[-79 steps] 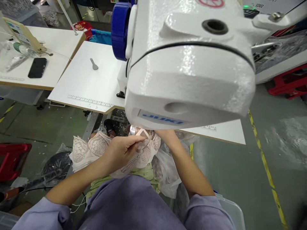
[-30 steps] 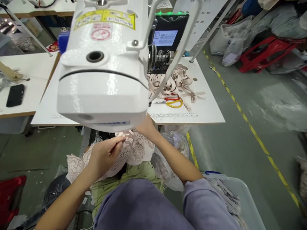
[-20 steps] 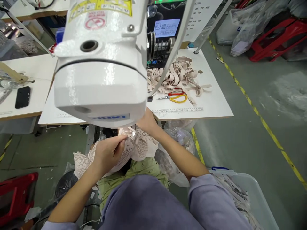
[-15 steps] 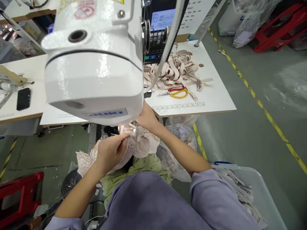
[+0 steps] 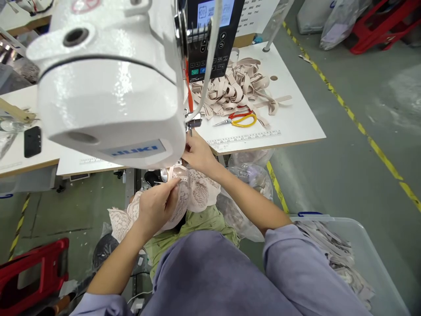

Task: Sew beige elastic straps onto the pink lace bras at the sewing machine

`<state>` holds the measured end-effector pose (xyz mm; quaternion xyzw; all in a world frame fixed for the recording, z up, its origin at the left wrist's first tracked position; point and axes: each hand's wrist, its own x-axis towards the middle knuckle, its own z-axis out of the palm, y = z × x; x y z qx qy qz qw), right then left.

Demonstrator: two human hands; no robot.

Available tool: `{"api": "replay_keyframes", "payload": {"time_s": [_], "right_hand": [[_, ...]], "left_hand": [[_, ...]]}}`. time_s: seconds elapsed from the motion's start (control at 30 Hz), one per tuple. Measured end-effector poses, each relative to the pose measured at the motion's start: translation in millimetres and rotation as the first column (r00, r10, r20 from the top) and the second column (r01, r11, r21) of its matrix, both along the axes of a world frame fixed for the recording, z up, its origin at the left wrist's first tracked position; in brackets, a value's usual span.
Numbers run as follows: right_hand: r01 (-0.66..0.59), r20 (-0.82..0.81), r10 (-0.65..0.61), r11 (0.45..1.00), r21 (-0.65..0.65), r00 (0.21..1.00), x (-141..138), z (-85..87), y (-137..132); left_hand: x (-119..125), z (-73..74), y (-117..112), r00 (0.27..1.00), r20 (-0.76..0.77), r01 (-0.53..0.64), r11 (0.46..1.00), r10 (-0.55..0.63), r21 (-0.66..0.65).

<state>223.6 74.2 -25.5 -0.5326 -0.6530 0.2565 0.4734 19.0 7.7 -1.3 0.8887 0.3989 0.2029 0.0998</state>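
A pale pink lace bra [image 5: 199,196] hangs below the head of a white sewing machine [image 5: 112,105], over my lap. My left hand [image 5: 158,202] is closed on the bra, thumb and index finger pinching its upper edge near a narrow light strap. Higher up, by the sewing spot, my right hand [image 5: 200,153] has its fingers curled in beside the bra's top. The machine head covers its fingertips and the needle, so what they grip cannot be made out.
Beige elastic straps [image 5: 237,87] lie heaped on the white table [image 5: 296,118], with yellow-and-red thread snips [image 5: 241,119] in front. A control panel [image 5: 210,44] stands behind. A clear bin [image 5: 371,250] holds strips at right; red stools [image 5: 36,272] and a phone [image 5: 32,141] are around.
The view has shifted, so the machine head appears farther left and more of the panel shows. My right hand's fingers show more beside the machine; my left hand keeps its pinch on the bra.
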Motion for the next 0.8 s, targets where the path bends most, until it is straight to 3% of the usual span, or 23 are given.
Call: {"api": "replay_keyframes", "payload": {"time_s": [0.17,0.4,0.8], "right_hand": [[0.0,-0.033,0.0,1.0,0.016,0.999,0.5,-3.3,-1.5],[-0.006,-0.037,0.005,1.0,-0.012,0.999,-0.1,-0.4,-8.7],[-0.011,-0.028,0.009,0.998,-0.07,1.0,3.6,3.0,-20.0]], "left_hand": [[-5.3,-3.9,0.1,0.99,0.074,-0.111,0.991,0.117,-0.08],[-7.6,-8.7,1.2,0.956,0.243,-0.106,0.965,0.166,-0.242],[-11.7,-13.0,-1.8,0.958,0.278,-0.018,0.983,0.07,-0.182]]}}
